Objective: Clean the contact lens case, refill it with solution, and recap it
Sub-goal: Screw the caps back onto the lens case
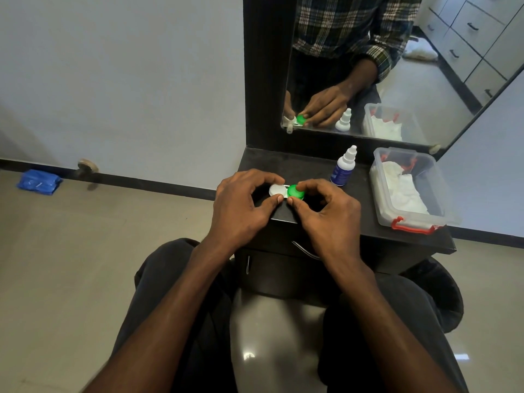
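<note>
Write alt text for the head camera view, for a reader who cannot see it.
Two hands hold a contact lens case on a black vanity shelf: the left hand at its white cap, the right hand at its green cap. A solution bottle and a clear plastic box of white cloths stand to the right, below a mirror.
</note>
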